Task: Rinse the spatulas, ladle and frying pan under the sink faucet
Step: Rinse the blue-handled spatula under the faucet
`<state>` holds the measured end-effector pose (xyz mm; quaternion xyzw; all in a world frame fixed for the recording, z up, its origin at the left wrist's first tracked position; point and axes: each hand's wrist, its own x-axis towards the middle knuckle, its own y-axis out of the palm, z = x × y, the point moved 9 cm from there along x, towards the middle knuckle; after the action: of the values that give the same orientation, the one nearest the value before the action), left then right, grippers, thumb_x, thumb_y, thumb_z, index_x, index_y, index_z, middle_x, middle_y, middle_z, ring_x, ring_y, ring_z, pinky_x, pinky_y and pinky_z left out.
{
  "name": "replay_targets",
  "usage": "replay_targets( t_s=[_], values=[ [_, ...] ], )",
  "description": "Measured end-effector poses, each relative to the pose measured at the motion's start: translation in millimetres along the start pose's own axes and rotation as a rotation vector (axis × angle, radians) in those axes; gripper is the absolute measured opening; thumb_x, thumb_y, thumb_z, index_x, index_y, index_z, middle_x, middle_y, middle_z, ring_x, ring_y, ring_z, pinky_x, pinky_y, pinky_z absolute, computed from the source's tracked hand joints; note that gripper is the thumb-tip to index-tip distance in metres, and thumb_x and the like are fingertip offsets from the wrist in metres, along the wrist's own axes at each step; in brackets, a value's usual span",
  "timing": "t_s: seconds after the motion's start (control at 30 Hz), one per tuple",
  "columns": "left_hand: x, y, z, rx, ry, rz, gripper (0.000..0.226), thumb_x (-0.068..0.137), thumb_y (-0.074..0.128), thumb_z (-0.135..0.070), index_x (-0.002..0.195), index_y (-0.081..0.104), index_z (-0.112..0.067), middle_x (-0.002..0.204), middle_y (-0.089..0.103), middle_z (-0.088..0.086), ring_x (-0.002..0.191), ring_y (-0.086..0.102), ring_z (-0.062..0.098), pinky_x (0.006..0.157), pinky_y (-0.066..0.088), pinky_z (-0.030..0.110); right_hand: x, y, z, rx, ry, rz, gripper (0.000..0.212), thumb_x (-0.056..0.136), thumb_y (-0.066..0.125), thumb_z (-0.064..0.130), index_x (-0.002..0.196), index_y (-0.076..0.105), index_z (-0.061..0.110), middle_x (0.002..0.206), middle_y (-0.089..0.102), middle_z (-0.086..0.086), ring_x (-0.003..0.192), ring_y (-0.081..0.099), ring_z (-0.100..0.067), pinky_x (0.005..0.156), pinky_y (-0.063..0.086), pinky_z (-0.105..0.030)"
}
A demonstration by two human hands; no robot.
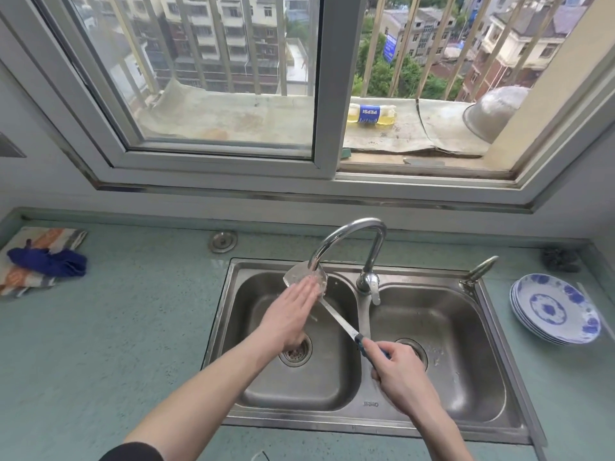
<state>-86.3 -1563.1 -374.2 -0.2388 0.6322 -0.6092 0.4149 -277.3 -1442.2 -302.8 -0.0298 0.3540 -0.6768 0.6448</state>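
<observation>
Where the sink comes closest to us at its front rim, we see two basins, side by side, each with one drain, and a narrow divider between them. Over that divider our right hand curls its fingers around the blue handle of one spatula, whose metal shaft slants up and away across the left basin. Our left hand lies over the left basin with fingers straight and close together, their tips pressed flat on the spatula's blade and gripping nothing. The blade sits just under the spout of the faucet, above the far part of the left basin, and looks wet. The right basin holds nothing under our right wrist, leaving open room there. To the right of the sink, near the counter's right edge, a stack of blue-patterned plates stands; we count about four, though the lower rims blur together. Well to the left of the sink lie a striped towel and on it one blue cloth. Beyond the sink, on the window ledge, we see one bottle lying down and one metal bowl tilted against the frame.
</observation>
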Motion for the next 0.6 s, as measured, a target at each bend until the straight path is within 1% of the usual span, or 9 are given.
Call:
replay_targets(
  t_s=[0.07, 0.1, 0.13, 0.23, 0.3, 0.37, 0.43, 0.53, 0.6],
  values=[
    [1.4, -3.4, 15.0, -0.004, -0.091, -0.019, 0.096, 0.09, 0.048, -0.019, 0.159, -0.018, -0.003, 0.166, -0.023, 0.016, 0.156, -0.019, 0.029, 0.128, -0.004, 0.044, -1.4, 2.2, -3.5, 0.035, 0.009, 0.022, 0.051, 0.096, 0.056, 0.054, 0.063, 0.046, 0.016, 0.051, 0.045, 0.005, 0.052, 0.034, -0.016, 0.055, 0.03, -0.031],
    [1.2, -5.2, 22.2, -0.008, -0.135, -0.018, 0.095, 0.091, 0.047, -0.022, 0.158, -0.017, -0.002, 0.167, -0.022, 0.018, 0.156, -0.018, 0.03, 0.129, -0.002, 0.045, -2.8, 4.5, -5.0, 0.054, 0.019, 0.04, 0.049, 0.096, 0.056, 0.053, 0.063, 0.047, 0.019, 0.051, 0.045, 0.005, 0.051, 0.034, -0.016, 0.055, 0.029, -0.03],
    [1.3, -6.0, 23.9, -0.002, -0.144, -0.016, 0.095, 0.092, 0.047, -0.026, 0.158, -0.016, 0.0, 0.167, -0.021, 0.019, 0.156, -0.017, 0.032, 0.128, 0.0, 0.046, -3.2, 6.0, -5.3, 0.063, 0.029, 0.051, 0.046, 0.096, 0.056, 0.052, 0.063, 0.048, 0.021, 0.052, 0.046, 0.004, 0.05, 0.034, -0.016, 0.055, 0.029, -0.029],
    [-2.4, 3.1, -0.4, -0.009, -0.023, 0.028, 0.098, 0.092, 0.051, -0.033, 0.159, -0.012, 0.0, 0.167, -0.018, 0.019, 0.157, -0.015, 0.032, 0.128, -0.003, 0.045, 0.7, 4.8, -1.9, 0.077, 0.046, 0.03, 0.046, 0.098, 0.056, 0.049, 0.062, 0.05, 0.021, 0.051, 0.047, 0.004, 0.049, 0.035, -0.017, 0.055, 0.031, -0.029],
    [-7.3, 6.1, -10.1, 0.004, 0.009, -0.011, 0.098, 0.091, 0.051, -0.028, 0.16, -0.012, -0.002, 0.168, -0.016, 0.017, 0.157, -0.014, 0.03, 0.128, -0.006, 0.044, 0.3, 4.0, -0.5, 0.077, 0.05, 0.018, 0.05, 0.095, 0.055, 0.054, 0.063, 0.052, 0.015, 0.05, 0.048, 0.004, 0.05, 0.036, -0.017, 0.055, 0.031, -0.029],
    [-4.9, 1.1, -2.2, 0.023, -0.052, -0.09, 0.095, 0.092, 0.05, -0.02, 0.16, -0.015, -0.003, 0.168, -0.02, 0.015, 0.157, -0.015, 0.028, 0.128, -0.007, 0.044, -1.6, 6.4, -0.1, 0.105, 0.056, 0.024, 0.055, 0.093, 0.054, 0.056, 0.071, 0.055, 0.006, 0.052, 0.046, 0.004, 0.051, 0.034, -0.017, 0.052, 0.029, -0.028],
    [-2.7, -7.7, 8.0, 0.016, -0.135, -0.135, 0.091, 0.096, 0.048, -0.024, 0.16, -0.013, -0.002, 0.167, -0.019, 0.016, 0.157, -0.014, 0.03, 0.128, -0.005, 0.045, -2.8, 7.5, 4.2, 0.12, 0.051, 0.028, 0.053, 0.098, 0.055, 0.051, 0.075, 0.056, 0.003, 0.052, 0.045, 0.005, 0.05, 0.033, -0.016, 0.05, 0.028, -0.027],
    [0.9, -13.9, 13.3, -0.043, -0.253, -0.123, 0.092, 0.095, 0.047, -0.022, 0.159, -0.015, 0.0, 0.167, -0.022, 0.018, 0.157, -0.016, 0.031, 0.128, 0.0, 0.046, -2.4, 4.2, 15.5, 0.095, 0.017, 0.012, 0.052, 0.099, 0.055, 0.05, 0.072, 0.051, 0.005, 0.052, 0.045, 0.005, 0.05, 0.033, -0.016, 0.053, 0.028, -0.029],
    [-0.3, -15.6, 13.7, -0.076, -0.331, -0.124, 0.095, 0.093, 0.048, -0.021, 0.158, -0.016, 0.001, 0.166, -0.025, 0.02, 0.156, -0.018, 0.034, 0.128, 0.0, 0.046, -3.2, 1.8, 18.9, 0.07, -0.005, -0.003, 0.051, 0.098, 0.055, 0.051, 0.07, 0.047, 0.009, 0.052, 0.045, 0.004, 0.051, 0.035, -0.017, 0.056, 0.03, -0.032]
  ],
)
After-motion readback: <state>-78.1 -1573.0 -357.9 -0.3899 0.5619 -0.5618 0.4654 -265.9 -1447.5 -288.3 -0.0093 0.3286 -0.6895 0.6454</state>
